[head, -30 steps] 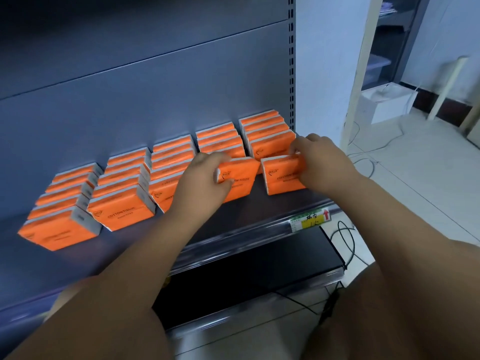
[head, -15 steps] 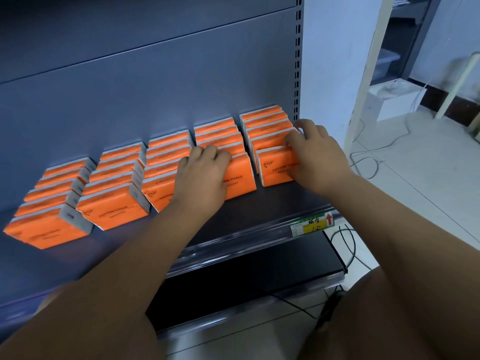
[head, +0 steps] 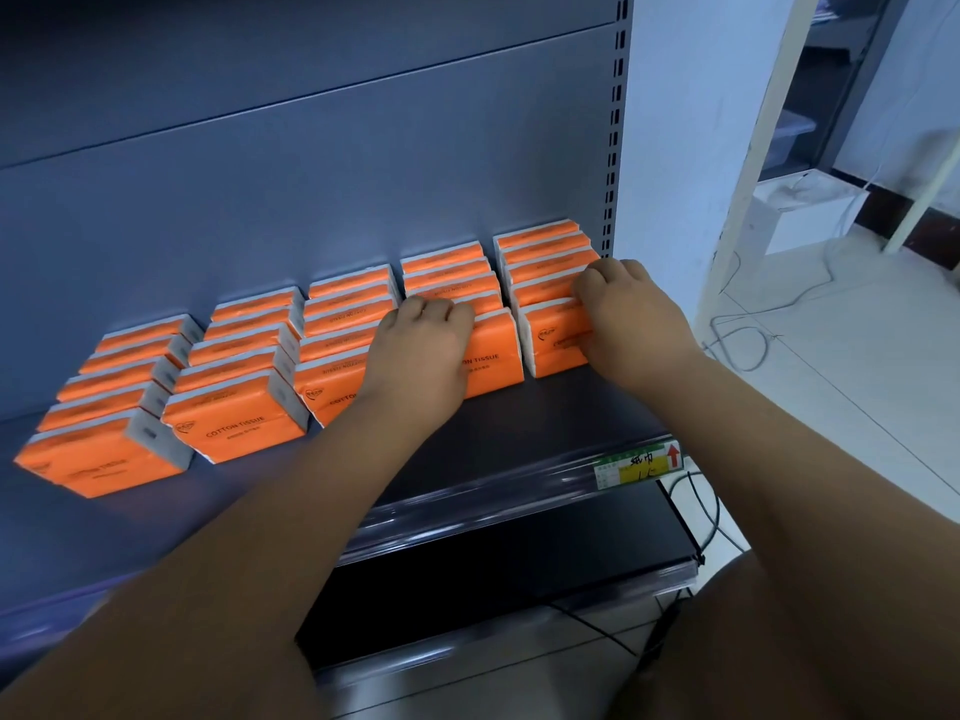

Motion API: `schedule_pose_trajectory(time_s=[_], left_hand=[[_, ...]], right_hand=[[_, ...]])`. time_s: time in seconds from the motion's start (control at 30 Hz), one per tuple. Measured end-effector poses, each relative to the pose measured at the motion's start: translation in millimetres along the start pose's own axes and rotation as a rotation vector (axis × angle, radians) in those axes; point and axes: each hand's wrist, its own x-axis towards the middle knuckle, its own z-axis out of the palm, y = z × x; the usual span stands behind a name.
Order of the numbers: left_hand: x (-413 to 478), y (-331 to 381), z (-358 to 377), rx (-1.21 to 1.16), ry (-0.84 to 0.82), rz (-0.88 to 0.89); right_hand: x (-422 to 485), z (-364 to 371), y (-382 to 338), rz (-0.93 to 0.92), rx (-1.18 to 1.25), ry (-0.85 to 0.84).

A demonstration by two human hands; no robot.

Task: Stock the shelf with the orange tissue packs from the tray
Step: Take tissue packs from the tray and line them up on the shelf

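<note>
Front orange tissue packs (head: pixel 493 356) are being gripped by left hand (head: pixel 421 350) and right hand (head: pixel 634 319), fingers curled; pushed hard, rows could be knocked over.

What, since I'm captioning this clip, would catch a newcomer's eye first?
Orange packs stand in five rows across the shelf. The left hand and right hand each grip one at the front of the two rightmost rows. A yellow price tag sits on the shelf's front edge.

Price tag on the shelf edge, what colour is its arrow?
The arrow is red; head view.
</note>
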Motion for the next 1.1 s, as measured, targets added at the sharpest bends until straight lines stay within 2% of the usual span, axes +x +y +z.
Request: schedule_pose_trajectory(time_s=[0.6, 0.87, 1.1], left_hand=[[-1, -5, 4, -0.098, -0.027, -0.008], [1, -2, 4, -0.094, -0.049, -0.017], [0, 1, 4, -0.113, -0.069, -0.013]], right_hand=[[-3, -12, -16, 0.070, -0.184, -0.053], [-2, -10, -27, 0.121, -0.179, -0.057], [-2, -10, -32, 0.066, -0.151, -0.040]])
